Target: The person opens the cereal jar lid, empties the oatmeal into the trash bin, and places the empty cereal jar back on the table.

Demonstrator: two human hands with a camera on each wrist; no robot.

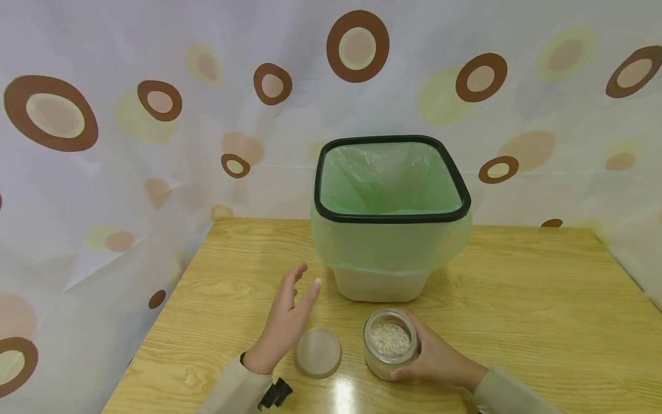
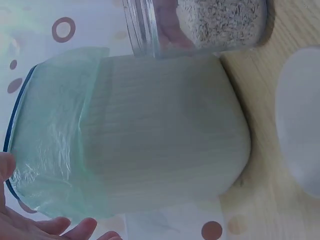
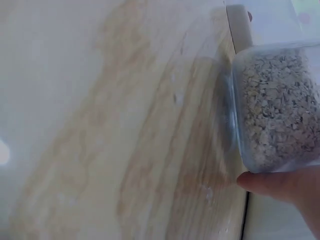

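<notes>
My right hand [image 1: 439, 355] grips a clear glass jar [image 1: 377, 359] from its right side, thumb in front and fingers behind. Pale flakes [image 1: 390, 338] that look like oats fill part of the jar, and its mouth is uncovered. To the left of the jar a round whitish lid [image 1: 319, 352] lies flat on the table. My left hand [image 1: 281, 328] is raised just left of the lid, fingers and thumb spread apart, holding nothing. In the right wrist view the flakes [image 3: 280, 107] show through the jar wall beside my thumb.
Behind the jar stands a white bin [image 1: 380, 286] lined with a green bag [image 1: 393, 247], with a black rim [image 1: 393, 218]. It sits on a wooden table [image 1: 532, 299]. A sheet with brown circles [image 1: 289, 34] hangs behind the table and along its left side.
</notes>
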